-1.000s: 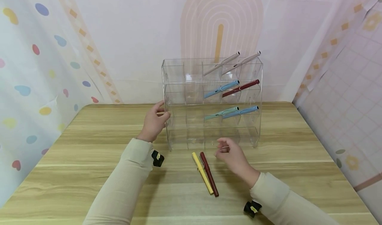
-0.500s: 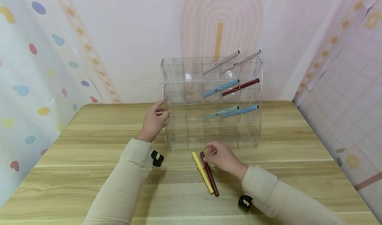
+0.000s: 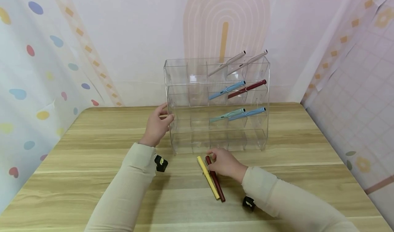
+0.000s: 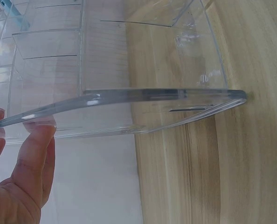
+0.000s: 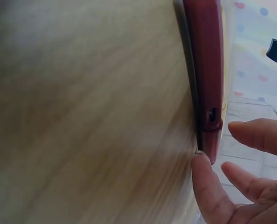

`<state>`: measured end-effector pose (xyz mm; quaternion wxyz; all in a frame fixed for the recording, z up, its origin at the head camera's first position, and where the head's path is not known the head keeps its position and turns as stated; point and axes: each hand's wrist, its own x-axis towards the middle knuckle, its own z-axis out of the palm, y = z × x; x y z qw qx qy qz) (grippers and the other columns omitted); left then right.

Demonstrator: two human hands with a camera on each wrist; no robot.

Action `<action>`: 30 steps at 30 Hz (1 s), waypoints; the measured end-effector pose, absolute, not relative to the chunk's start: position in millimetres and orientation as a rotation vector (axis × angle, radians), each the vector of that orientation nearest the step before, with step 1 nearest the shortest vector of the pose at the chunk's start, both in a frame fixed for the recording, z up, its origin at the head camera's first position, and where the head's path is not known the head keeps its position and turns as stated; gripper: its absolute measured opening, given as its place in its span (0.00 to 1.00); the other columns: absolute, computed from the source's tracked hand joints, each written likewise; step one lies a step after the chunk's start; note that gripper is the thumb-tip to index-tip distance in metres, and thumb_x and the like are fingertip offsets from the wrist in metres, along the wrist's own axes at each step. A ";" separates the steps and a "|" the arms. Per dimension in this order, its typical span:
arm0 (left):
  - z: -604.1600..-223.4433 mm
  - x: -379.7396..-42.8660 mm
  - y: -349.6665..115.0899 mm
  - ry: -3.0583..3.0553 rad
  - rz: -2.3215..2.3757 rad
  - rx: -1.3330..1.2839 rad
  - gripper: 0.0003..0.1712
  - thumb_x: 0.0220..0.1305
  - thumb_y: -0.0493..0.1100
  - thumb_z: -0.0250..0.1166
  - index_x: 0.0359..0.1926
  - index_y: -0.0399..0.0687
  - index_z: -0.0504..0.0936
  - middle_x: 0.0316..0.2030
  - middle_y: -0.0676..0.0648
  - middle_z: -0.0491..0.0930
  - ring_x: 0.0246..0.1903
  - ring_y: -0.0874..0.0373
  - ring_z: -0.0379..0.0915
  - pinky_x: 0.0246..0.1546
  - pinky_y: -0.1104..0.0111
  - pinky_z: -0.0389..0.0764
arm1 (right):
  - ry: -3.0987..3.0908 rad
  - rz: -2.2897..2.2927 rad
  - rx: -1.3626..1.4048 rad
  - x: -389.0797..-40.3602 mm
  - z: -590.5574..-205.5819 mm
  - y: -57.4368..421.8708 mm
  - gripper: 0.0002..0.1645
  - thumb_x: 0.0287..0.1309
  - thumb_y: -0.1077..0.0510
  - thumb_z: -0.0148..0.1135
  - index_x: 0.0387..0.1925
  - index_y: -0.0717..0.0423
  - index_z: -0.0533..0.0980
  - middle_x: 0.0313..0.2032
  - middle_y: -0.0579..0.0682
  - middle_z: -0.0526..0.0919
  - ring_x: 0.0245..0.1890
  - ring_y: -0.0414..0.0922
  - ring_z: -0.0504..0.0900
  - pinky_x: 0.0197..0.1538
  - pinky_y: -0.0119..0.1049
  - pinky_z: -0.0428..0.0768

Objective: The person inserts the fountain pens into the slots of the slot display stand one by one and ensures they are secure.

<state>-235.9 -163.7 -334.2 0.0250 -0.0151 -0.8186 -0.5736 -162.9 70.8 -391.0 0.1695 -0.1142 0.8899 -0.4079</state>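
Observation:
A clear acrylic pen rack (image 3: 181,100) with several tiers stands on the table. My left hand (image 3: 156,125) holds its left side panel, thumb at the front edge and other fingers along the outside; the left wrist view shows fingertips (image 4: 40,128) against the panel (image 4: 143,95). In front of the rack, a dark red pen (image 3: 218,186) and a yellow pen (image 3: 208,179) lie side by side on the wood. My right hand (image 3: 226,163) is over the red pen's far end. In the right wrist view, thumb and fingers stand around that end of the red pen (image 5: 206,60), loosely spread.
The rack's right half bears two pale pens (image 3: 235,58), a light blue pen (image 3: 227,90), another dark red pen (image 3: 247,89), a green pen (image 3: 229,115) and a blue pen (image 3: 250,113). A patterned cloth (image 3: 138,37) hangs behind the wooden table (image 3: 101,136).
My right hand has moved left, from beside the two loose pens to over the red one's far end. My left hand keeps its place at the rack's side.

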 end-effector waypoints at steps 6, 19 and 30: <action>-333.0 -235.1 -163.9 -2.535 -1.766 -0.052 0.34 0.70 0.38 0.54 0.74 0.50 0.57 0.58 0.34 0.65 0.54 0.44 0.69 0.38 0.65 0.79 | 2.586 -1.014 -0.377 -164.0 -387.7 66.9 0.30 0.53 0.66 0.68 0.59 0.62 0.73 0.46 0.58 0.78 0.30 0.43 0.72 0.32 0.35 0.73; -333.0 -235.6 -164.5 -2.540 -1.781 -0.042 0.34 0.70 0.38 0.54 0.74 0.50 0.56 0.59 0.34 0.65 0.56 0.43 0.68 0.39 0.64 0.79 | 2.609 -0.911 -0.429 -166.4 -387.4 59.9 0.26 0.53 0.69 0.64 0.56 0.66 0.74 0.48 0.58 0.81 0.16 0.41 0.59 0.26 0.32 0.65; -332.5 -234.8 -164.0 -2.540 -1.777 -0.038 0.34 0.70 0.37 0.54 0.74 0.50 0.56 0.58 0.34 0.66 0.55 0.44 0.69 0.40 0.63 0.80 | 2.623 -0.879 -0.436 -167.3 -387.3 57.4 0.10 0.51 0.70 0.63 0.37 0.60 0.74 0.16 0.45 0.65 0.13 0.39 0.57 0.20 0.31 0.60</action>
